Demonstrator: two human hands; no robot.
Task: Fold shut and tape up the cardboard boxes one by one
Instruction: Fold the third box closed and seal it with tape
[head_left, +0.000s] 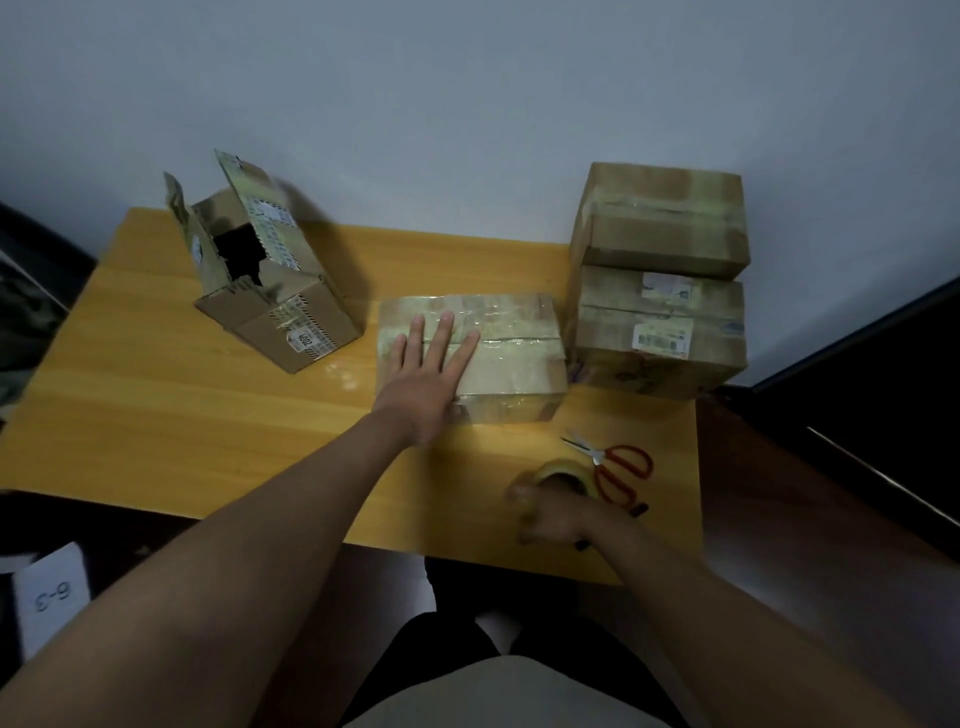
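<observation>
A closed cardboard box (514, 358), with clear tape along its top seam, sits in the middle of the yellow table (208, 415). My left hand (428, 369) lies flat on its left half, fingers straight and spread. My right hand (556, 512), blurred, grips a roll of clear tape (563, 475) near the table's front edge. Further left stands a box (270, 280) with its top flaps up and its inside dark. Two closed, taped boxes are stacked at the right, the upper box (660, 223) on the lower box (660, 338).
Red-handled scissors (615, 467) lie just right of the tape roll, and a dark pen (636, 512) pokes out beside my right wrist. A wall stands behind the table. A paper sheet marked 6-3 (49, 597) lies at the lower left off the table.
</observation>
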